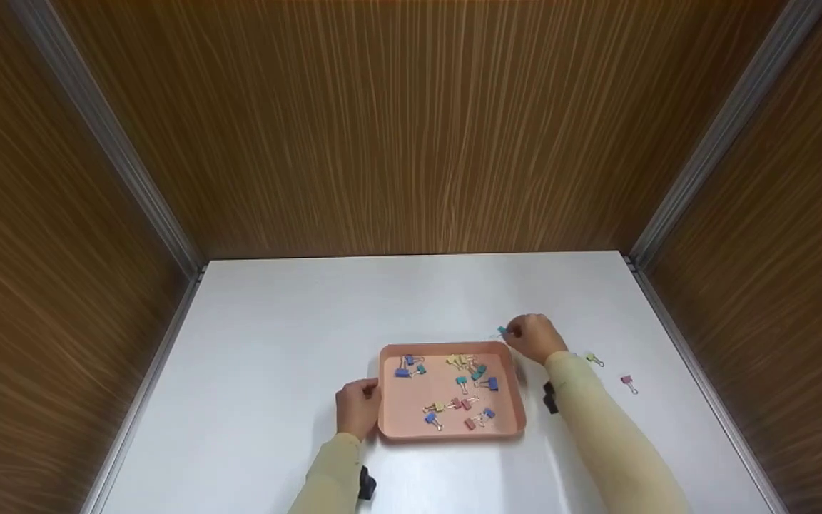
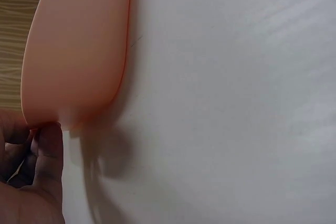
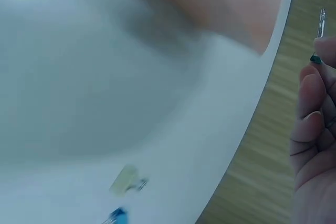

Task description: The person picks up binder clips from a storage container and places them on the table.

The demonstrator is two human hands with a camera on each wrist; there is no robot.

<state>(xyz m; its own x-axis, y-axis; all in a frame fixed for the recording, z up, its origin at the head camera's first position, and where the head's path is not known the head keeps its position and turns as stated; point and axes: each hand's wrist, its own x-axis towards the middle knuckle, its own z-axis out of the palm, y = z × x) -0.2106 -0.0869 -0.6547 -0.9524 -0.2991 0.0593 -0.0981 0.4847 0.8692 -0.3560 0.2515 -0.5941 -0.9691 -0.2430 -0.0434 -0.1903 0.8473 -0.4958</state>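
My left hand [image 1: 357,409] pinches the left rim of a pink rectangular tray [image 1: 411,394]. Up close in the left wrist view, thumb and fingers meet at the rim of the tray [image 2: 79,51]. Just beyond the tray's far right corner, my right hand [image 1: 534,338] pinches a teal binder clip [image 1: 502,330] between thumb and fingertips. In the right wrist view, the wire handles of this teal clip [image 3: 315,59] stick out past the fingertips. Several binder clips in blue, teal, yellow and pink lie in the tray, such as a blue clip [image 1: 493,384] on its right side.
On the white table [image 1: 261,343], a yellow binder clip [image 1: 594,359] and a pink binder clip [image 1: 628,383] lie right of my right forearm. The right wrist view also has a blue clip [image 3: 119,216] on the table. Wood-grain panels [image 1: 411,128] enclose the back and sides.
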